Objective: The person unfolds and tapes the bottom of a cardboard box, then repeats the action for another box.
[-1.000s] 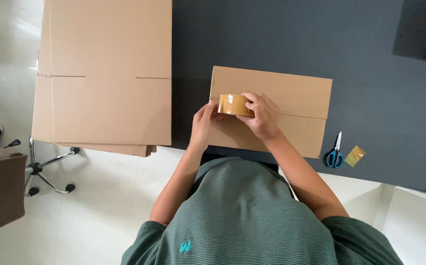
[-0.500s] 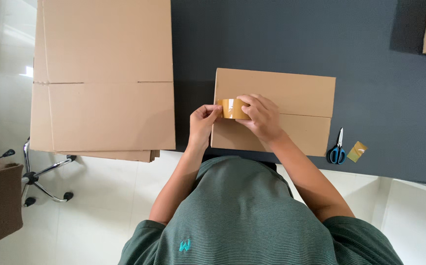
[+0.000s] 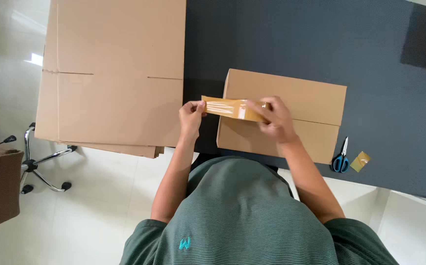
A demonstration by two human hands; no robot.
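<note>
**Browns on a dark counter**

The counter was charcoal black. The closed box and the flat cardboard sheets were plain tan. The tape strip was glossy amber-brown. The scissors had blue handles. The shirt was green with fine stripes.

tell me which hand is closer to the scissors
Right. The right hand rests on the closed cardboard box, a short way left of the scissors; the left hand is off the box's far left edge, pinching the tape strip.

Bright, even daylight, glare on the pale floor, sharp focus
</note>
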